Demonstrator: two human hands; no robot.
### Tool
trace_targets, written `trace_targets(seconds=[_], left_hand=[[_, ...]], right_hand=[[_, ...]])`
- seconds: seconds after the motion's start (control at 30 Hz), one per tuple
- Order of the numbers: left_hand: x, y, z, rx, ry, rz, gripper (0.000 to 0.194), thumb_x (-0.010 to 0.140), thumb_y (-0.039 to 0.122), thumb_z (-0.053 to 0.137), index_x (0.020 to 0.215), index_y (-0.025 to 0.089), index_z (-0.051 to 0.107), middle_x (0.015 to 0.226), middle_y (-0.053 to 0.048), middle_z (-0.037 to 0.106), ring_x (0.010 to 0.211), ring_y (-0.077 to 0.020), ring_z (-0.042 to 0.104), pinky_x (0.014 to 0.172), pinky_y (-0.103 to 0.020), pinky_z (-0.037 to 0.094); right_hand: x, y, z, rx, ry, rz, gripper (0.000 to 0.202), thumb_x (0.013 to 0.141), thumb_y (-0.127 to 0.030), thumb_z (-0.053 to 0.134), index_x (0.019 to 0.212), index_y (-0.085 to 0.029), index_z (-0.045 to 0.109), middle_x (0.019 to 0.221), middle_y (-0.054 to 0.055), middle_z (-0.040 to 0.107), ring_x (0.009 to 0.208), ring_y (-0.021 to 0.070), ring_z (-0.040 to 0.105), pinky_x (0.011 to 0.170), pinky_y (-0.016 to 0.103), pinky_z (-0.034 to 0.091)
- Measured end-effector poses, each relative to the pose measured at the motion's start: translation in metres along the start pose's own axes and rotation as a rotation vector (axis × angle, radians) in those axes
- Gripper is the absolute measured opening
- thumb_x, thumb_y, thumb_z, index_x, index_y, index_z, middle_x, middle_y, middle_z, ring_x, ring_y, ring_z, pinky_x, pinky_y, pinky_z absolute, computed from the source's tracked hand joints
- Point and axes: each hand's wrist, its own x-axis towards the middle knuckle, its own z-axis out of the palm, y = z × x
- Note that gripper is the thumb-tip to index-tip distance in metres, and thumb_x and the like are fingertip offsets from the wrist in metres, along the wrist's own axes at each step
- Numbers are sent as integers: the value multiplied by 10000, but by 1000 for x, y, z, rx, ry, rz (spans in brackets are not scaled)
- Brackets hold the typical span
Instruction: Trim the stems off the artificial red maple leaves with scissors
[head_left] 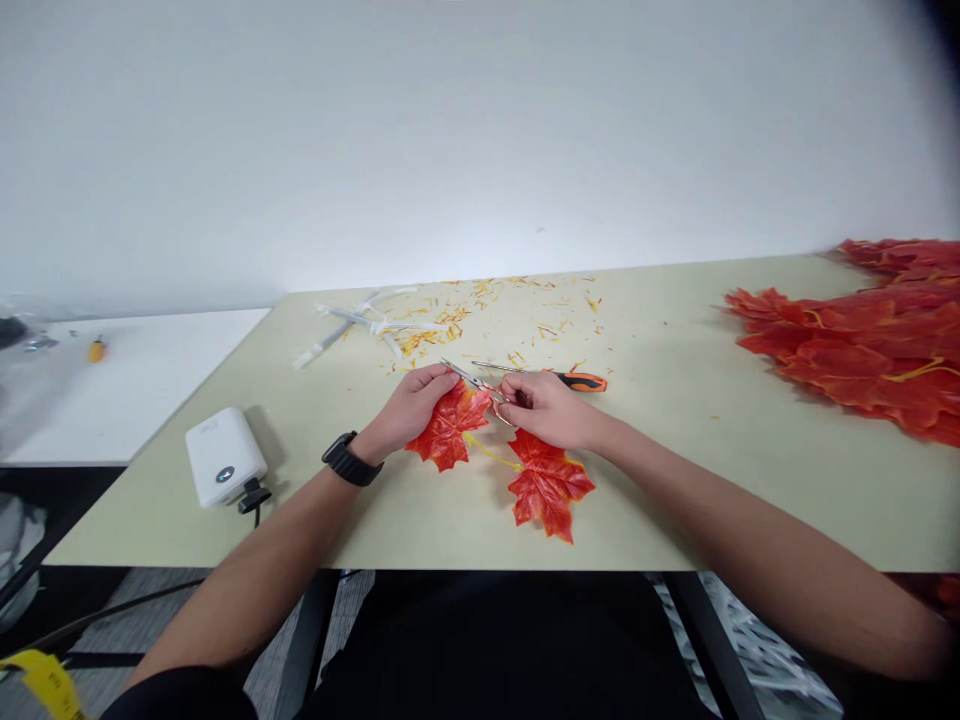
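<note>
My left hand (414, 402), with a dark watch on the wrist, pinches the upper edge of a red artificial maple leaf (448, 432). A thin yellow stem (491, 452) joins it to a second red maple leaf (551, 487), which hangs below my right hand (546, 405). My right fingers are in the handles of small scissors (472, 377) with copper-coloured grips. The blades lie along the top edge of the first leaf, close to my left fingertips. Behind my right hand is a tool with an orange and black handle (585, 382) and a thin metal shaft.
Red and yellow scraps (480, 300) are scattered at the back of the table (660, 500). Several white plastic strips (367, 325) lie at the back left. A white power bank (225, 458) with a plugged cable sits at the left. Red leaves (862, 345) are heaped at the right.
</note>
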Motion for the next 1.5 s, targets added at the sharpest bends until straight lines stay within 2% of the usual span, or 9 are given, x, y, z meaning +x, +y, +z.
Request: trace_targets(seconds=[0.27, 0.47, 0.8, 0.93, 1.03, 1.1, 1.27, 1.5], left_hand=[[0, 0, 0, 2, -9, -41, 331, 820, 478, 734, 771, 167, 629, 721, 5, 622, 608, -110, 563, 590, -230, 457], [-1, 1, 0, 9, -10, -35, 341, 815, 486, 734, 765, 165, 630, 715, 7, 609, 601, -105, 542, 578, -229, 437], [-1, 3, 0, 69, -26, -22, 358, 833, 524, 703, 805, 174, 638, 752, -3, 624, 636, -127, 550, 610, -256, 448], [-2, 4, 0, 200, -23, 47, 406, 901, 579, 618, 824, 180, 620, 806, -21, 639, 709, -155, 561, 655, -278, 465], [-3, 4, 0, 303, -17, 134, 413, 950, 572, 556, 818, 184, 611, 862, -32, 651, 793, -175, 566, 749, -298, 483], [-2, 3, 0, 317, -26, 144, 407, 965, 563, 540, 827, 186, 610, 884, -31, 657, 814, -176, 567, 771, -296, 482], [-2, 3, -1, 231, -77, 100, 391, 965, 565, 550, 944, 190, 658, 956, -35, 696, 832, -175, 589, 758, -280, 488], [-2, 4, 0, 205, -60, 66, 402, 926, 586, 594, 860, 190, 627, 839, -9, 648, 734, -153, 548, 674, -270, 457]], right_hand=[[0, -2, -2, -62, 24, -47, 327, 915, -378, 592, 721, -205, 394, 661, -38, 453, 614, 108, 373, 583, 263, 282], [0, -4, -3, -79, 19, -24, 331, 918, -388, 593, 717, -204, 406, 649, -39, 464, 599, 106, 379, 571, 265, 283], [0, 3, -1, -62, 26, -31, 332, 922, -401, 600, 729, -206, 413, 653, -35, 481, 604, 110, 384, 576, 268, 270], [0, 2, -2, -67, 21, -27, 338, 920, -392, 602, 730, -208, 391, 650, -43, 439, 605, 108, 357, 575, 267, 272], [-1, 0, -3, -59, 20, -20, 329, 925, -385, 596, 736, -208, 393, 662, -44, 426, 613, 108, 348, 576, 267, 277], [-1, 0, -4, -53, 15, -15, 334, 929, -401, 597, 742, -209, 396, 669, -44, 422, 615, 108, 344, 573, 268, 276], [-2, -1, -7, -63, 15, -12, 358, 922, -413, 608, 736, -210, 379, 648, -48, 399, 606, 107, 332, 567, 269, 258], [-2, -2, -8, -74, 14, -15, 381, 918, -430, 613, 734, -213, 361, 640, -51, 380, 604, 108, 315, 562, 271, 257]])
